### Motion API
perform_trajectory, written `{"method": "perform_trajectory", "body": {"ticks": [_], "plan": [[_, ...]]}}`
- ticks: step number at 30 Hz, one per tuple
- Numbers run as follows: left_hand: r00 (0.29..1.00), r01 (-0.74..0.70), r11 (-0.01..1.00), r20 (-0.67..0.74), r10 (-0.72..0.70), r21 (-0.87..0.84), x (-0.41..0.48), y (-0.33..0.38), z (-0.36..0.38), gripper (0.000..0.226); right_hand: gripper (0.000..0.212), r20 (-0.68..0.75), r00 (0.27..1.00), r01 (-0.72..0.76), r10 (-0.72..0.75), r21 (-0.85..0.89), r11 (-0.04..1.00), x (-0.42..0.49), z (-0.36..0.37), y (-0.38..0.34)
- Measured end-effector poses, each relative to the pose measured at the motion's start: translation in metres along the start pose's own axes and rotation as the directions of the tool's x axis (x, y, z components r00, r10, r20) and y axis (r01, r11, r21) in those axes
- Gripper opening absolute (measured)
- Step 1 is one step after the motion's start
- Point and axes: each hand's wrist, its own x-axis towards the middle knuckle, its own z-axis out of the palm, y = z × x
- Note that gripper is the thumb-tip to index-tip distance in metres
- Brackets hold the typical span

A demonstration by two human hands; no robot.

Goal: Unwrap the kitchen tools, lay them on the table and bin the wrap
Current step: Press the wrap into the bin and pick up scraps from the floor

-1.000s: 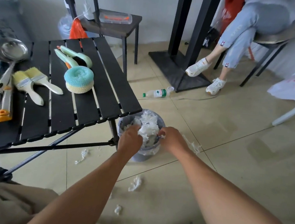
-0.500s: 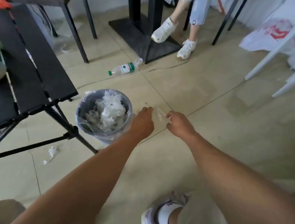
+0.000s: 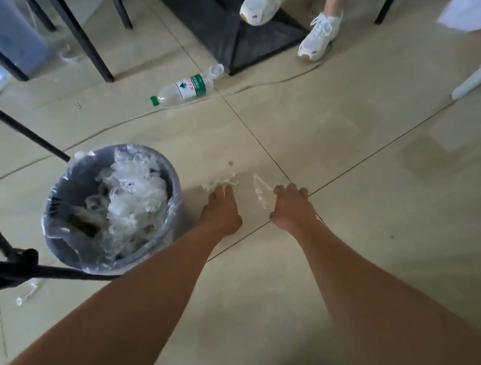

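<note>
A grey bin (image 3: 59, 197) lined with a clear bag stands on the tiled floor, filled with crumpled clear wrap (image 3: 134, 197). To its right, my left hand (image 3: 221, 212) reaches down and its fingertips pinch a thin scrap of wrap (image 3: 219, 182) on the floor. My right hand (image 3: 290, 208) is just beside it, its fingers curled round another clear scrap (image 3: 260, 191). The kitchen tools and the table top are out of view.
Black folding table legs (image 3: 11, 265) cross the left edge in front of the bin. A plastic water bottle (image 3: 187, 87) lies on the floor beyond. A seated person's white sneakers (image 3: 320, 36) rest by a dark pedestal base (image 3: 231, 29). A small wrap scrap (image 3: 27, 292) lies lower left.
My hands left the bin's rim and moved right and down to the floor, where they now pick up loose wrap scraps. The view tilted down, so the table top went out of sight.
</note>
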Motion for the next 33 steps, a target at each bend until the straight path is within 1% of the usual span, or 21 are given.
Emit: {"method": "perform_trajectory", "body": {"ticks": [1, 3, 6, 8, 10, 12, 13, 16, 17, 19, 24, 27, 28, 30, 31, 33], "plan": [[1.000, 0.008, 1.000, -0.016, -0.008, 0.002, 0.009, 0.001, -0.002, 0.087, 0.065, -0.016, 1.000, 0.011, -0.011, -0.022, 1.000, 0.011, 0.002, -0.001], [0.999, 0.031, 0.999, -0.045, -0.030, 0.016, 0.028, 0.001, -0.003, 0.087, 0.069, -0.001, 1.000, 0.015, -0.015, -0.013, 1.000, 0.030, 0.008, -0.002], [0.997, 0.074, 0.994, -0.029, -0.072, 0.084, 0.046, 0.001, -0.004, 0.088, 0.080, 0.087, 0.996, 0.007, -0.010, 0.026, 1.000, 0.046, 0.019, -0.006], [0.993, 0.115, 0.988, -0.012, -0.115, 0.107, 0.052, 0.000, -0.001, 0.085, 0.081, 0.143, 0.990, 0.007, -0.011, 0.029, 1.000, 0.053, 0.027, -0.010], [0.989, 0.145, 0.975, -0.035, -0.141, 0.171, 0.052, -0.004, 0.004, 0.072, 0.075, 0.178, 0.984, 0.012, -0.008, -0.021, 1.000, 0.055, 0.035, -0.014], [0.990, 0.129, 0.950, -0.086, -0.108, 0.283, 0.050, -0.008, 0.009, 0.055, 0.066, 0.169, 0.986, 0.017, -0.005, -0.071, 0.997, 0.055, 0.043, -0.018], [0.990, 0.121, 0.935, -0.109, -0.089, 0.334, 0.049, -0.010, 0.012, 0.050, 0.061, 0.151, 0.989, 0.018, -0.007, -0.071, 0.997, 0.055, 0.046, -0.018], [0.992, 0.097, 0.912, -0.111, -0.057, 0.398, 0.046, -0.015, 0.018, 0.047, 0.037, 0.074, 0.997, 0.004, -0.004, 0.001, 1.000, 0.055, 0.052, -0.017], [0.994, 0.080, 0.912, -0.103, -0.042, 0.403, 0.045, -0.016, 0.018, 0.048, 0.031, 0.057, 0.998, 0.001, -0.001, 0.014, 1.000, 0.054, 0.051, -0.017], [0.995, 0.052, 0.920, -0.097, -0.016, 0.388, 0.043, -0.016, 0.019, 0.052, 0.029, 0.036, 0.999, -0.005, 0.004, 0.020, 1.000, 0.052, 0.049, -0.015], [0.993, 0.013, 0.963, -0.116, 0.019, 0.268, 0.032, -0.013, 0.015, 0.058, 0.043, -0.003, 1.000, 0.006, -0.006, 0.055, 0.998, 0.039, 0.041, -0.015], [0.988, -0.029, 0.977, -0.140, 0.059, 0.211, 0.017, -0.010, 0.007, 0.063, 0.057, -0.030, 0.999, 0.028, -0.026, 0.076, 0.997, 0.025, 0.031, -0.018], [0.987, -0.043, 0.979, -0.144, 0.072, 0.199, 0.013, -0.009, 0.003, 0.063, 0.055, -0.041, 0.999, 0.028, -0.024, 0.089, 0.996, 0.020, 0.026, -0.020], [0.988, -0.068, 0.981, -0.123, 0.091, 0.179, 0.002, -0.005, -0.008, 0.061, 0.040, -0.081, 0.997, 0.019, -0.011, 0.104, 0.994, 0.008, 0.014, -0.025], [0.991, -0.082, 0.982, -0.094, 0.100, 0.173, -0.003, -0.003, -0.014, 0.060, 0.033, -0.105, 0.994, 0.022, -0.011, 0.097, 0.995, 0.001, 0.009, -0.028], [0.991, -0.120, 0.974, -0.031, 0.129, 0.191, -0.017, 0.001, -0.031, 0.062, 0.028, -0.150, 0.988, 0.039, -0.025, 0.088, 0.995, -0.015, -0.005, -0.038]]}}
